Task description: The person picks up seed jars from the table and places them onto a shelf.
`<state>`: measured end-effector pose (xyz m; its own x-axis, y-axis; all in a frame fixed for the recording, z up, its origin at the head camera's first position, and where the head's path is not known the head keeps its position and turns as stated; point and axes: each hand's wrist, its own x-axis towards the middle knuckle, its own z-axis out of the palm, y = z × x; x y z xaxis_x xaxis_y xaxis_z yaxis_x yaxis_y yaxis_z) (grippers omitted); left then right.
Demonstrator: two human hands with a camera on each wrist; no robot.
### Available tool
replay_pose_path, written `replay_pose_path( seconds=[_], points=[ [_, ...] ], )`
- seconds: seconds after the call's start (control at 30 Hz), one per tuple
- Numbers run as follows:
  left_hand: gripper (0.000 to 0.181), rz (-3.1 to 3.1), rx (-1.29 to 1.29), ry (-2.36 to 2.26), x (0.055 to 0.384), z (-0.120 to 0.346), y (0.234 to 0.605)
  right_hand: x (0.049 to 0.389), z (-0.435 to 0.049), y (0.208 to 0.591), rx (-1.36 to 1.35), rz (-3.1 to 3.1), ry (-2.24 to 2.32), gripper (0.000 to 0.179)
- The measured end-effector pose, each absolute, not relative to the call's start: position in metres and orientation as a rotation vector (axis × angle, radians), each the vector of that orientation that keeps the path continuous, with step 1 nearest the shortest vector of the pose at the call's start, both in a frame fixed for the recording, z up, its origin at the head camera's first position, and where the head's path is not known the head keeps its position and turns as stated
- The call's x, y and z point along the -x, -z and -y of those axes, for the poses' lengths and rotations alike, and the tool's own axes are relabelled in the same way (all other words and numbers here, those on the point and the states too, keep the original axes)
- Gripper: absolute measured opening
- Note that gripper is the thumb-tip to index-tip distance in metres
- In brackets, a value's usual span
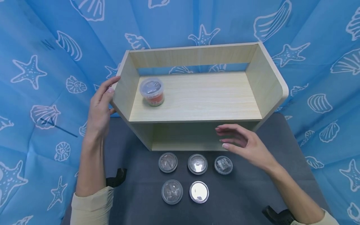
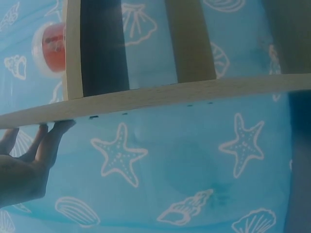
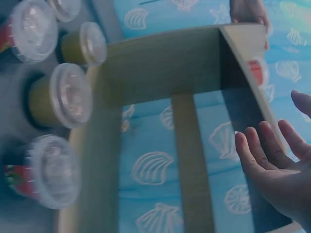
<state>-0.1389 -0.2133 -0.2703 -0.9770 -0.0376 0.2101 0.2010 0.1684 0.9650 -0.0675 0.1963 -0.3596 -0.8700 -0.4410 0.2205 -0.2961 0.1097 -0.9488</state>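
My left hand (image 1: 100, 100) rests its fingers and thumb against the outer left side panel of a pale wooden two-tier shelf (image 1: 197, 97). In the left wrist view the fingertips of the left hand (image 2: 26, 167) touch that panel. A plastic cup with a clear lid and red contents (image 1: 152, 91) stands upright at the left end of the upper tier. My right hand (image 1: 244, 142), its fingers loosely bent and holding nothing, hovers before the lower tier's right part. The nearest cup to it is a lidded one (image 1: 223, 165) on the table.
More lidded cups stand in front of the shelf: one at left (image 1: 167, 162), one in the middle (image 1: 197, 164), and two nearer ones (image 1: 172, 192) (image 1: 199, 192). A dark grey cloth (image 1: 225, 203) covers the table. Blue shell-patterned curtain (image 1: 50, 93) hangs behind and beside it.
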Motion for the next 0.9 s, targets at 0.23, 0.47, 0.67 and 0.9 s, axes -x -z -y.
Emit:
replay_pose_path(
  seconds=[0.23, 0.47, 0.67, 0.9],
  points=[
    [0.039, 2.233, 0.154, 1.895, 0.138, 0.213, 0.270, 0.059, -0.205, 0.388, 0.673, -2.270, 1.874, 0.052],
    [0.039, 2.249, 0.187, 1.868, 0.139, 0.211, 0.270, 0.056, -0.213, 0.412, 0.615, -2.309, 1.887, 0.050],
    [0.040, 2.253, 0.176, 1.858, 0.139, 0.211, 0.271, 0.059, -0.221, 0.436, 0.605, -2.315, 1.901, 0.051],
    [0.040, 2.252, 0.167, 1.853, 0.139, 0.210, 0.272, 0.058, -0.229, 0.462, 0.623, -2.296, 1.930, 0.051]
  ],
)
